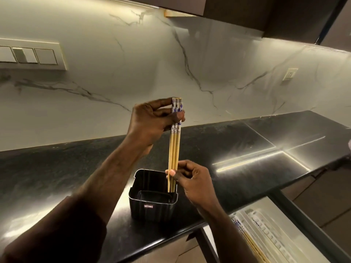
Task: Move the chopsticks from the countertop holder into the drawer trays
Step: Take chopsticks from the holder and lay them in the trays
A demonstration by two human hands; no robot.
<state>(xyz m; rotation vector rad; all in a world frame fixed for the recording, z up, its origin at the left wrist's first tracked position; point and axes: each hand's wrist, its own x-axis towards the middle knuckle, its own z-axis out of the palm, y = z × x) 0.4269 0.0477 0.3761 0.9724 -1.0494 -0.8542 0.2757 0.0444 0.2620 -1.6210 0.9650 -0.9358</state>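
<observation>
With left hand [152, 120] and right hand [190, 177] both pinched on upright chopsticks [174, 147], tips could snag the black holder [152, 207] and tip it.

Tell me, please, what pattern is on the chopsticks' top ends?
A blue-and-white print on the chopsticks, bare wood below; the head view shows it.

One head-worn wide-angle view looks forward and down, close over the black countertop [247, 141] toward the marble wall [114, 82]
</observation>
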